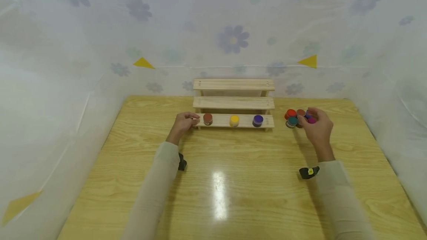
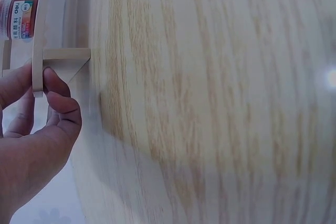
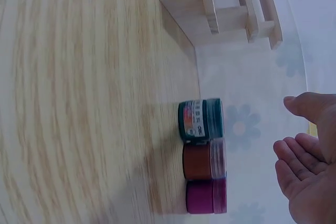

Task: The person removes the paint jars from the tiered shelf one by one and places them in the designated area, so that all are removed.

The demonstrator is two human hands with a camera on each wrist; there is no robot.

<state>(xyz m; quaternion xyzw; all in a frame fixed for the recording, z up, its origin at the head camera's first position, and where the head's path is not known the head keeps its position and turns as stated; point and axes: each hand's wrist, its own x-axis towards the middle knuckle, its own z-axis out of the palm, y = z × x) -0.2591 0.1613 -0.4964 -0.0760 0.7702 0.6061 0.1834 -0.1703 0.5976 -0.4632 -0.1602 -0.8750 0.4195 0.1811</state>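
Note:
A three-step wooden rack (image 1: 233, 102) stands at the back of the table. My left hand (image 1: 182, 123) pinches the left end of its lowest step, thumb on one face and fingers on the other in the left wrist view. Along that step stand a brown paint jar (image 1: 208, 119), a yellow paint jar (image 1: 234, 121) and a purple paint jar (image 1: 257, 120). My right hand (image 1: 318, 127) hovers over a cluster of paint jars, including teal (image 3: 200, 120), brown (image 3: 197, 161), magenta (image 3: 199, 196) and red (image 1: 290, 114). Its fingers are parted from the thumb, apart from the jars, and partly hide them.
A white flowered sheet (image 1: 186, 40) hangs behind the table and along both sides. Yellow triangles (image 1: 143, 63) mark it. The wood-grain table (image 1: 257, 180) extends in front of the rack, with a bright reflection near its middle. Dark wrist cameras (image 1: 308, 172) sit at both cuffs.

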